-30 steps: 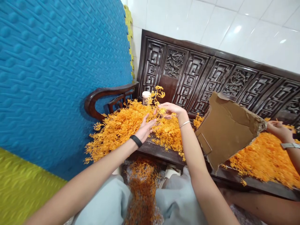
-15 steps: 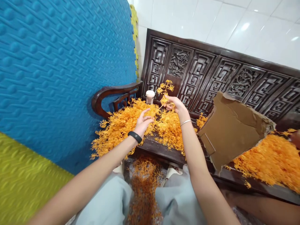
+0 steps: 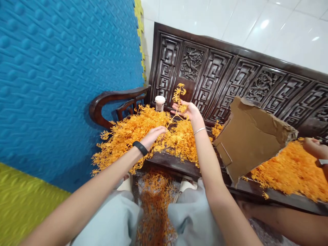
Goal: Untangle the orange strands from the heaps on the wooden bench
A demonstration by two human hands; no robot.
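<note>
A branching orange plastic flower sprig [image 3: 180, 91] stands upright between my hands. My left hand [image 3: 153, 136], with a black band on its wrist, is closed at the lower end of its stem; the fingertips are partly hidden. Higher up, my right hand [image 3: 189, 111], wearing a silver bangle, has its fingers stretched out and apart, with the sprig's stem and side shoots against them. Under both hands lies a heap of similar orange sprigs [image 3: 128, 136] on the dark wooden bench [image 3: 174, 162]. More orange pieces [image 3: 183, 138] lie just below my right hand.
A white-lidded tub [image 3: 160, 103] stands by the bench's back. To the right, a torn cardboard sheet [image 3: 253, 140] leans beside another orange heap [image 3: 292, 174], where a co-worker's hand [image 3: 316, 149] shows. Orange scraps [image 3: 156, 205] cover the floor between my feet. The curved armrest [image 3: 94, 109] is at left.
My left hand has closed at the stem's lower end, while the right hand's fingers have spread. A co-worker's hand has come into view at the right. The view has shifted slightly.
</note>
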